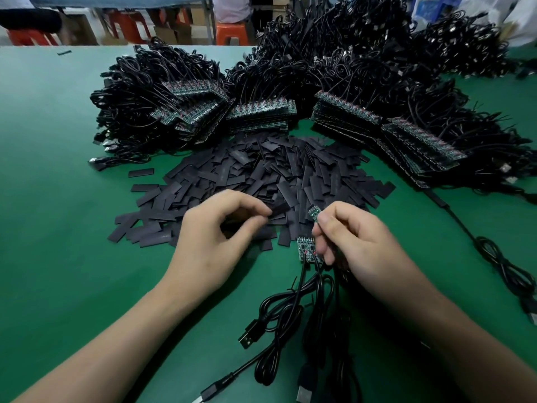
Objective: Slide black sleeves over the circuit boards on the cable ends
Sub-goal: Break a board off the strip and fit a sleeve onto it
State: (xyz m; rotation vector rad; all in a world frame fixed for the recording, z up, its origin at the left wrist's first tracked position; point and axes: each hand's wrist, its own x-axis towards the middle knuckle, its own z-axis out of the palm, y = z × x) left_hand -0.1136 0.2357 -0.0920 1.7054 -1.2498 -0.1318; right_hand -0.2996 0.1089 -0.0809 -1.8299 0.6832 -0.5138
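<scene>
The left hand (pixel 215 228) is pinching one flat black sleeve (pixel 279 210) between thumb and forefinger at the near edge of the sleeve pile (pixel 261 181). The sleeve is lying with its long axis running up and to the right, its free end aimed toward the board in the other hand. It is a thin, matte black strip, flattened like the rest of the pile; blur is hiding any printing on it.

Just right of the pile's near edge, the right hand (pixel 348 239) is closing its thumb and fingertips on a small green circuit board (pixel 314 213). The board is tilting up and left, its long axis pointing back toward the sleeve, with a narrow gap between the two. It is showing dark components and red wire at its base; no lettering is readable.

A second green board (pixel 308 249) is lying on the green table (pixel 58 199) just below the pile, partly under the right fingers, its long axis running toward the viewer. Black cables (pixel 279 312) with USB plugs are trailing from there toward the near table edge.

Behind the pile, stacked rows of boards (pixel 261 114) on bundled black cables are fanning around it.
</scene>
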